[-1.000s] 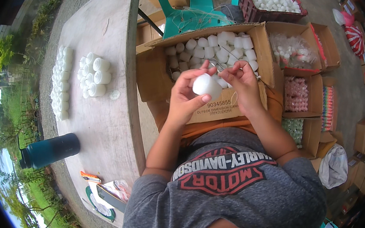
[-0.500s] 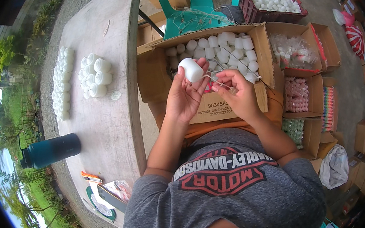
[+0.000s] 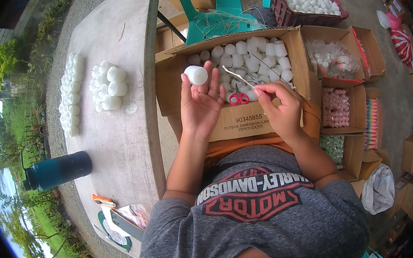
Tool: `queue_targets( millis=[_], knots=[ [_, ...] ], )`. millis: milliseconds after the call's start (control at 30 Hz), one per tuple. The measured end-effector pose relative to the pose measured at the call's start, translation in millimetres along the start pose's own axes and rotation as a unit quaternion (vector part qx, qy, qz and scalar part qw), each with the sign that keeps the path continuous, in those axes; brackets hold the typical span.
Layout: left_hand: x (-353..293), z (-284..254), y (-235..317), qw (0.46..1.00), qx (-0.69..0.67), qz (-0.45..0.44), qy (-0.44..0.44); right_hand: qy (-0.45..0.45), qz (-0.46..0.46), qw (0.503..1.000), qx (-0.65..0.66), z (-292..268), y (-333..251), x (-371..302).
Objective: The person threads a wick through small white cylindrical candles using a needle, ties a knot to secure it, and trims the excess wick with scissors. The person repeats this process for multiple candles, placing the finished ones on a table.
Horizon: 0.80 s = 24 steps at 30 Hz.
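Note:
My left hand (image 3: 201,103) is palm up over the near side of an open cardboard box. It holds a squat white candle (image 3: 195,75) between thumb and fingers, the other fingers spread. To its right, my right hand (image 3: 280,106) pinches one end of a white string (image 3: 239,76), whose free end points toward the left hand without touching the candle. Many similar white candles (image 3: 245,62) fill the cardboard box (image 3: 247,120) in front of me. Pink-handled scissors (image 3: 239,99) and a long thin rod (image 3: 272,69) lie on top of them.
On the grey table (image 3: 119,160) at left stand grouped white candles (image 3: 108,87), a dark blue bottle (image 3: 63,170) and an orange cutter (image 3: 103,200). A green chair (image 3: 221,26) with loose strings stands beyond the box. At right, a maroon crate (image 3: 306,19) and cardboard boxes hold more pieces.
My hands have moved apart. The candle has shifted left with my left hand; the string in my right hand is now away from it, and the scissors show more fully.

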State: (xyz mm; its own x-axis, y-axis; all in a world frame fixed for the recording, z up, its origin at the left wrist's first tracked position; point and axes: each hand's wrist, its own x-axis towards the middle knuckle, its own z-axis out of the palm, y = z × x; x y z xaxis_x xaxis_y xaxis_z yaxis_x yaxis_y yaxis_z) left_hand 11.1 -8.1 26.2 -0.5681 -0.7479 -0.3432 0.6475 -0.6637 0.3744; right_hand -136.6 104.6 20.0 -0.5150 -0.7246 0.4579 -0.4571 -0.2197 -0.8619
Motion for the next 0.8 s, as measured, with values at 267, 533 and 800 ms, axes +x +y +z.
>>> queue_targets(
  millis=[267, 533, 800],
  knots=[
    [2, -2, -11, 0.998, -0.050, -0.044, -0.020, -0.025, -0.082, 0.996, -0.037, 1, -24, -1],
    [0, -1, -9, 0.997, -0.048, -0.042, -0.048, -0.027, -0.062, 0.997, -0.026, 4, -23, -2],
    [-4, 2, -10, 0.998, -0.014, -0.057, -0.034, -0.031, -0.035, 0.999, -0.002, 2, -24, -1]
  ],
)
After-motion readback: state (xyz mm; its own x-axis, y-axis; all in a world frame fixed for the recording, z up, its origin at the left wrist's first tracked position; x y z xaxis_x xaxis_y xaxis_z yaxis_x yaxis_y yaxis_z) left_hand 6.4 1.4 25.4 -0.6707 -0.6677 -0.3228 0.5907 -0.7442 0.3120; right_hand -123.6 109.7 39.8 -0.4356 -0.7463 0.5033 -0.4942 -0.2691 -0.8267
